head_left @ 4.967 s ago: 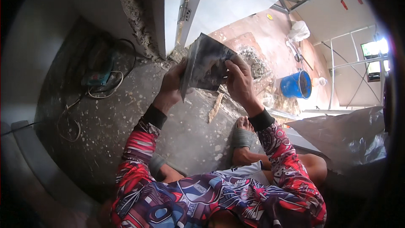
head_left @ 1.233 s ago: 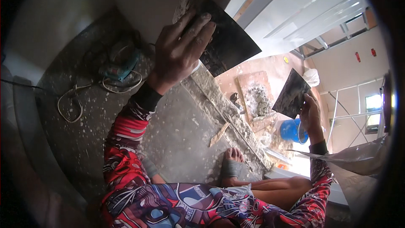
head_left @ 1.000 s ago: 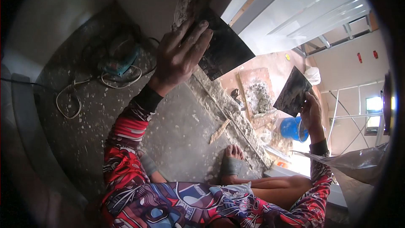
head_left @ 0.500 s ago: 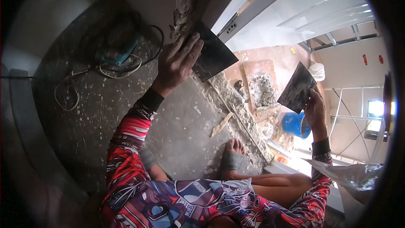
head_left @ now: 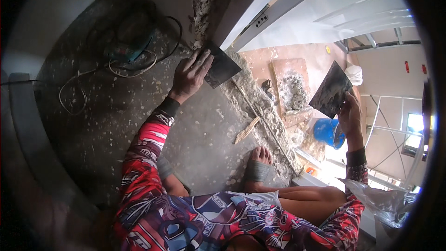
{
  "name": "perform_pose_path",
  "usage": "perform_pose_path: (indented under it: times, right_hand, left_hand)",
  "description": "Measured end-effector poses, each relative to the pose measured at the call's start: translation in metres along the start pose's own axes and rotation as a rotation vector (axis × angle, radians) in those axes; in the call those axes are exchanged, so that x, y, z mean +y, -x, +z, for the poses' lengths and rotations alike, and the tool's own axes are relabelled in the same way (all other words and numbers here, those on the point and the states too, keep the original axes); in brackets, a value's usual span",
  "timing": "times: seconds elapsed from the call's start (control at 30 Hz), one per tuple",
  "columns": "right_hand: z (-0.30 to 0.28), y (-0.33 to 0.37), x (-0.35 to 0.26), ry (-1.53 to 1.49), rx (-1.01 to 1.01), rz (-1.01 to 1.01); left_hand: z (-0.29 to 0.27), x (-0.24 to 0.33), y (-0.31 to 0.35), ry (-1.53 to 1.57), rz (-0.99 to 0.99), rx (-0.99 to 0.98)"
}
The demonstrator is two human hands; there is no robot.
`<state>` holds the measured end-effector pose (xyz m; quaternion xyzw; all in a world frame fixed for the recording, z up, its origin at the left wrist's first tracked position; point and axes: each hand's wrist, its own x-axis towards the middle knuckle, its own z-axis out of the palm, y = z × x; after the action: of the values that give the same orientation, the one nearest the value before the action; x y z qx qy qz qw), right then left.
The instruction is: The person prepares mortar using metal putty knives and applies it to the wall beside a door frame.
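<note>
My left hand (head_left: 189,75) is closed on the edge of a dark, flat, four-cornered plate (head_left: 223,68), its fingers lying over the near-left side. That plate is low, beside the foot of a rough, broken strip of wall (head_left: 202,11) and the white door frame (head_left: 278,7); whether it touches them I cannot tell. On the right, my right hand (head_left: 350,115) grips a second dark plate (head_left: 331,89), raised and tilted, with pale grey smears on its face. Any handle on either plate is hidden.
A mortar board (head_left: 281,76) carries a grey heap beyond the doorway, near a blue bucket (head_left: 325,131). A teal power tool (head_left: 129,51) with cables lies at left. A wood splinter (head_left: 247,130) and thin rod (head_left: 267,123) lie before my foot; clear plastic (head_left: 383,200) hangs at right.
My left hand has drawn its plate a little left and down, away from the wall strip's upper part. My right hand keeps its plate raised, and the view has shifted slightly.
</note>
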<state>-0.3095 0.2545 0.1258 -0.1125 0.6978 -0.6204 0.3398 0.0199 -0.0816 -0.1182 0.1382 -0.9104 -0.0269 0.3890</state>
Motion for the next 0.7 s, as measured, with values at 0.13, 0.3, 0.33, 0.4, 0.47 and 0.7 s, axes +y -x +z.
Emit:
perform_pose_path:
  times: [0.13,0.3,0.33,0.4,0.47,0.7]
  right_hand:
    - [-0.003,0.0,0.0,0.033,-0.054,-0.008]
    - [-0.017,0.009,0.008,0.023,-0.038,0.042]
    - [-0.012,0.014,0.009,0.047,-0.014,0.069]
    - [-0.035,0.019,0.029,0.032,-0.011,0.083]
    - [-0.053,0.022,0.057,-0.107,-0.044,0.154]
    - [0.017,0.009,0.163,-0.403,0.15,0.2]
  left_hand:
    - [0.012,-0.004,0.031,0.022,-0.036,-0.095]
    - [-0.007,0.014,0.043,0.137,-0.038,-0.191]
    - [-0.012,0.017,0.041,0.196,-0.031,-0.226]
    - [-0.015,0.029,0.032,0.339,-0.055,-0.193]
    - [-0.013,0.051,0.019,0.779,-0.567,-0.162]
    - [-0.017,0.13,-0.058,1.094,-0.92,-0.362]
